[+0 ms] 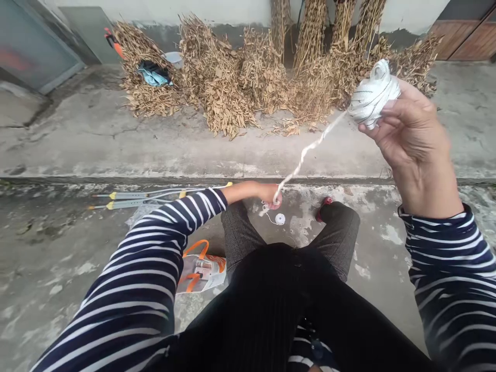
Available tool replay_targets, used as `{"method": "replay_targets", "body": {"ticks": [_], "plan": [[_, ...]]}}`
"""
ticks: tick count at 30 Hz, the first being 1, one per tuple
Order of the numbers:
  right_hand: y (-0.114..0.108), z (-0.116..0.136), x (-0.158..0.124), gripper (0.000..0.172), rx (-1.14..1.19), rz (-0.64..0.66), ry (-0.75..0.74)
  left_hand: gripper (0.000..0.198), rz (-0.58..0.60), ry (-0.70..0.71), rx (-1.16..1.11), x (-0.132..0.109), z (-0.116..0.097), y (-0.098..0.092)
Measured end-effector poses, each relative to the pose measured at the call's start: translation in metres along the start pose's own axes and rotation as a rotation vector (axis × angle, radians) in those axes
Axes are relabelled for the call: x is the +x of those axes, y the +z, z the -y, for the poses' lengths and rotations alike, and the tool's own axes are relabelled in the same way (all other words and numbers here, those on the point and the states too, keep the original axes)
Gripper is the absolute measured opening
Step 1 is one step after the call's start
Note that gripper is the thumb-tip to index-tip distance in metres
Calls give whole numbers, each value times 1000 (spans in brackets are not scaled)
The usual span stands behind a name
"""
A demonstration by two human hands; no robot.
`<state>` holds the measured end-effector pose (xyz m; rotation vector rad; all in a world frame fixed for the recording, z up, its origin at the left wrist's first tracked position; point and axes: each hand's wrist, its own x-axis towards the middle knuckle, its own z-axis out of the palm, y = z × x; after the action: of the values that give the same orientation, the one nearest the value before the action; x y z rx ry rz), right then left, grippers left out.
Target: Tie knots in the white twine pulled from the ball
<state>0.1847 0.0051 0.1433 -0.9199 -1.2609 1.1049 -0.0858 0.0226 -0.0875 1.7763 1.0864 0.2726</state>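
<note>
Raised at the upper right, my right hand (416, 126) grips a wound bundle of white cord (375, 95) with thin dark lines and a loop on top. From the bundle a twisted white strand (310, 147) slants down to the left. My left hand (272, 195) is closed around that strand, low in front of my knees. A loose end of cord hangs below this hand. On the ground just beneath lies a small white round spool (280, 219) with a thin line running to it.
Dried plant bundles (228, 77) lean along the wall, with blue cloth (154, 75) and a white bowl (174, 58) among them. Crutches (132, 196) lie at the left below the concrete step (116, 150). A bag with orange handles (203, 271) stands beside my left leg.
</note>
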Motion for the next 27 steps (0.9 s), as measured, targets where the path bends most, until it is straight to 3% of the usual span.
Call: {"method": "replay_targets", "body": {"ticks": [2,5,8,12,15,17,20,24,27], "plan": [[4,3,2,33,-57,11,-22,16,119,-81,37,-5,26,-2],[14,11,3,37,-52,59,-44,12,2,-67,40,11,32,-10],[26,15,1,39,6,121,-23,19,-197,-23,-34,31,9,-20],[33,0,0,36,17,174,82,28,-478,162,-480,23,-52,-35],[32,-22,3,34,-17,214,151,34,-491,342,-704,1,-99,-33],[31,-36,5,34,-30,218,164,36,-466,398,-783,-8,-118,-26],[32,-50,6,36,-53,211,179,37,-487,432,-862,-5,-126,-10],[35,-58,2,40,-43,195,256,32,-646,433,-856,13,-119,5],[35,-62,0,42,-2,205,270,23,-700,435,-850,16,-117,11]]}}
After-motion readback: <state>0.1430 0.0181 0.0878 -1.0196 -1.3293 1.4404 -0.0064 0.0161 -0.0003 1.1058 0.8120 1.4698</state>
